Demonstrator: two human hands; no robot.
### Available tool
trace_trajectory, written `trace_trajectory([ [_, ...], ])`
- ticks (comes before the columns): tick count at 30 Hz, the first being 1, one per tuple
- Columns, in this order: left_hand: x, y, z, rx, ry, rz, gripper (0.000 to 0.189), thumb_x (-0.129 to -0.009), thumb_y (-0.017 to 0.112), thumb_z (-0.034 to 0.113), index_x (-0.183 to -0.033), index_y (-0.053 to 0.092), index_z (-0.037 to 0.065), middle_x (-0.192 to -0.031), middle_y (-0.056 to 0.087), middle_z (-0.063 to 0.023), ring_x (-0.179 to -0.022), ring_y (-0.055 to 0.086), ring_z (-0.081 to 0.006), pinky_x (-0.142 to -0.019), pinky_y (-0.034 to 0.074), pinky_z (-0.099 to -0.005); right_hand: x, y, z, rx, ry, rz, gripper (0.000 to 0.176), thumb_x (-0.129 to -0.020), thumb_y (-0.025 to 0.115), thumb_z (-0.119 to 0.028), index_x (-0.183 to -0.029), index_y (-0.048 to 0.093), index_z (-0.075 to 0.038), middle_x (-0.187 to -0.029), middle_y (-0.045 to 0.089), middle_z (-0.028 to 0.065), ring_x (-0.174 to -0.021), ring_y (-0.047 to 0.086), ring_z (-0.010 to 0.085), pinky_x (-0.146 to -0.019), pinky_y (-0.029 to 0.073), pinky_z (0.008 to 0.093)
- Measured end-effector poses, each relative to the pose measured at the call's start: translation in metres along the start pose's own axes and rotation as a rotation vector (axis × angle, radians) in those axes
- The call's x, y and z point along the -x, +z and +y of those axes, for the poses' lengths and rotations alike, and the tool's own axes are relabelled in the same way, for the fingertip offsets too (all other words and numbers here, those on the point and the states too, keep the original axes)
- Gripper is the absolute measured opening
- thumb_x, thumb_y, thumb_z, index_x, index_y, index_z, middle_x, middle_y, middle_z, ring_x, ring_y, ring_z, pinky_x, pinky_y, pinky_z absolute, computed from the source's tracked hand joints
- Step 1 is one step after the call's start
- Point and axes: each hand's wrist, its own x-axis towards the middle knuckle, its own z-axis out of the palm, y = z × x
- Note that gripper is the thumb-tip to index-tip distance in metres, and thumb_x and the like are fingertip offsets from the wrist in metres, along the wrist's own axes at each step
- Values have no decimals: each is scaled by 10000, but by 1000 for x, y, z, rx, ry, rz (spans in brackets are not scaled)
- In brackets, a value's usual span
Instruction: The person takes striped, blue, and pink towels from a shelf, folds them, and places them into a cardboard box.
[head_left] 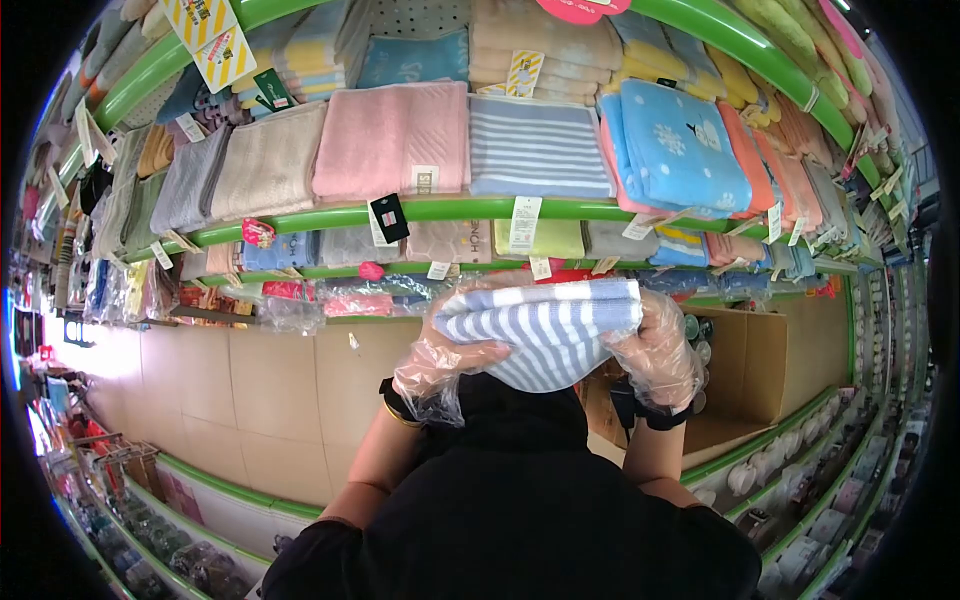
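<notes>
A folded blue-and-white striped towel (540, 330) is held up in front of my chest, its layers sagging a little at the bottom. My left hand (445, 360), in a clear plastic glove, grips its left end with the thumb lying across the front. At the right end, my right hand (655, 350), gloved the same way, is closed round the edge; some of its fingers are hidden behind the cloth. Directly ahead on the shelf lies a similar striped towel (540, 145), between a pink towel (395, 140) and a light blue snowflake towel (680, 145).
Green-edged shelves (420, 215) packed with folded towels and price tags span the front. A cardboard box (745, 370) with several items stands on the floor to the right. Tiled floor (240, 390) shows at left. More stocked shelves (830, 490) line the lower right.
</notes>
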Motion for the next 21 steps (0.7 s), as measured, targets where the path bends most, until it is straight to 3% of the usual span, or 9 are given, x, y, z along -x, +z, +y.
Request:
trace_trajectory([
  [5,0,9,8,2,64,140,367,-668,802,75,-962,596,3,-945,625,-53,-884,573,-128,-801,467,-294,4,2,4,-85,41,82,290,-840,650,-140,-1066,613,38,-923,657,77,-837,588,121,-760,464,288],
  [8,-3,15,16,-230,133,357,241,-712,752,28,-874,574,22,-859,602,-32,-805,538,-96,-739,452,-270,6,0,8,-111,61,87,289,-846,643,-131,-1076,608,40,-933,655,88,-836,578,109,-750,464,282],
  [12,-7,4,14,-328,225,405,153,-755,705,10,-836,579,32,-843,598,-18,-769,512,-79,-684,437,-250,2,-1,-2,-10,89,97,278,-857,631,-127,-1078,608,39,-928,653,80,-829,570,100,-737,466,276],
  [14,-9,11,16,-341,183,435,183,-782,712,65,-885,564,33,-853,603,-16,-764,539,-92,-694,465,-260,-1,2,-3,21,27,148,269,-867,624,-128,-1083,609,33,-908,652,61,-816,567,100,-726,467,272],
  [16,-9,16,11,366,87,406,293,-831,695,180,-1028,551,18,-994,616,-68,-892,586,-154,-798,492,-300,-2,3,-4,-11,19,180,258,-885,611,-141,-1082,612,25,-907,649,37,-803,565,91,-720,465,264],
  [17,-5,21,7,597,41,278,476,-858,664,283,-1209,499,6,-1180,570,-125,-1072,561,-212,-926,462,-347,-4,2,-5,-75,32,237,252,-891,605,-146,-1078,613,23,-913,646,31,-803,560,83,-719,463,259],
  [18,-3,15,-4,592,38,272,476,-858,664,283,-1209,499,6,-1180,570,-125,-1072,561,-212,-926,462,-347,-6,2,-5,-140,43,295,246,-897,599,-151,-1074,614,20,-919,644,25,-803,555,74,-718,460,253],
  [20,0,-2,-36,682,-268,96,557,-870,642,302,-1294,462,-11,-1289,503,-154,-1179,497,-222,-993,409,-362,-8,1,8,-179,46,361,232,-905,585,-152,-1065,616,12,-914,635,13,-797,542,59,-715,451,242],
  [21,7,-2,-35,337,-234,39,574,-847,677,260,-1299,459,-20,-1259,534,-134,-1122,532,-194,-983,412,-343,-7,-2,12,-192,88,362,229,-903,587,-148,-1064,615,13,-903,631,9,-794,534,59,-716,447,241],
])
